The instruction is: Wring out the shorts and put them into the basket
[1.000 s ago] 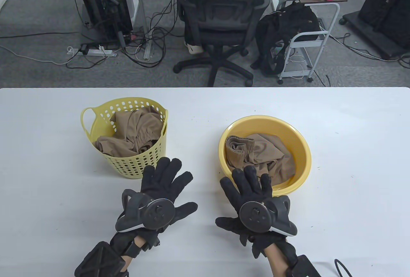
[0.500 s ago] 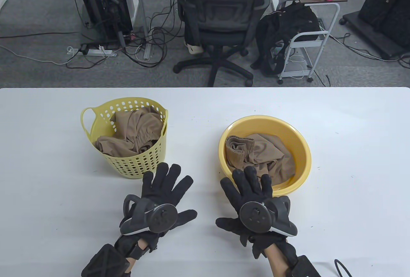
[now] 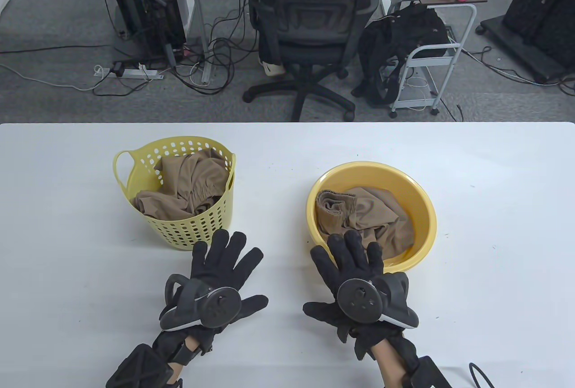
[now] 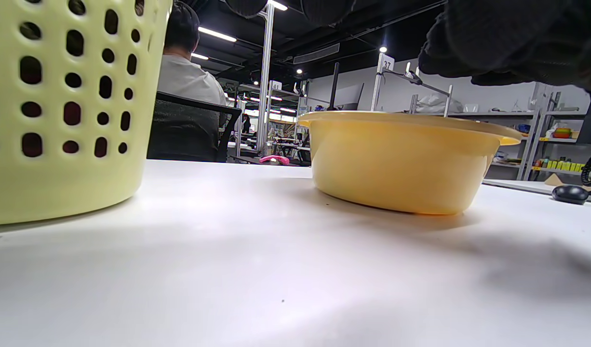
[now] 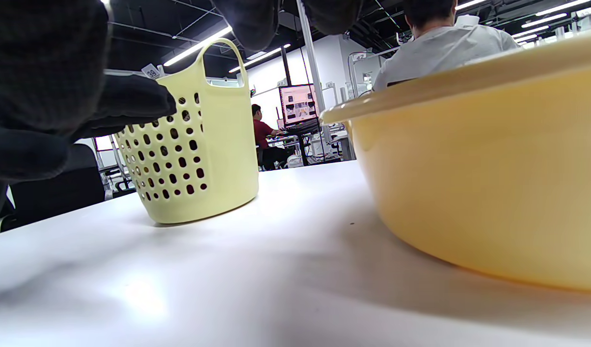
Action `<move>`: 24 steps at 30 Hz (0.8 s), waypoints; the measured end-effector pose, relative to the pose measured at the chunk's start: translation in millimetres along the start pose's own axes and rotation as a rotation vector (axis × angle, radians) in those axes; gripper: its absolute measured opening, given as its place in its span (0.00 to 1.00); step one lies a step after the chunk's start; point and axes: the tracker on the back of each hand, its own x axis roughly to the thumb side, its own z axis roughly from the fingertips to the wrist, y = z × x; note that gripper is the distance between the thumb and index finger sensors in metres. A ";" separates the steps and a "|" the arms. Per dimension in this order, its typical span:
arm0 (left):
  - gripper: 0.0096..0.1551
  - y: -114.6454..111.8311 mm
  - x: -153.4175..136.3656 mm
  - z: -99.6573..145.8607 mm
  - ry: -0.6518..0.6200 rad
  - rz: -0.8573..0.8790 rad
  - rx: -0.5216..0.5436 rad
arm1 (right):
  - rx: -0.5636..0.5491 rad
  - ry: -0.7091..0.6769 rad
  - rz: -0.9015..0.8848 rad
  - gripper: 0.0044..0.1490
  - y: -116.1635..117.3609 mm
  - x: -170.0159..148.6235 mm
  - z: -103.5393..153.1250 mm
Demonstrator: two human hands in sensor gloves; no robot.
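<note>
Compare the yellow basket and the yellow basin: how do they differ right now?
The basket is pale yellow, tall, with perforated walls and loop handles; the basin is deeper yellow, low, wide and solid-walled. The basket stands on the table's left, the basin on its right. Both hold crumpled tan shorts: basket shorts, basin shorts.

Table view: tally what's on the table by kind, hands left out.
Baskets: 1, the perforated basket.
Basins: 1, the yellow basin.
Shorts: 2, tan shorts in basket and tan shorts in basin.
Total: 4.
</note>
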 end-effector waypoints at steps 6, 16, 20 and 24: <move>0.55 1.1 -2.3 2.2 0.002 0.008 -0.003 | 0.019 0.014 0.007 0.67 -15.3 0.9 -11.0; 0.56 3.7 -7.2 7.9 0.003 0.016 0.000 | 0.110 0.087 0.085 0.67 -41.2 -18.1 -49.3; 0.56 4.2 -9.8 8.3 0.008 0.031 0.000 | 0.161 0.125 0.119 0.67 -44.1 -30.0 -66.3; 0.56 5.1 -13.0 9.0 0.016 0.039 0.008 | 0.221 0.173 0.141 0.68 -42.0 -44.8 -86.5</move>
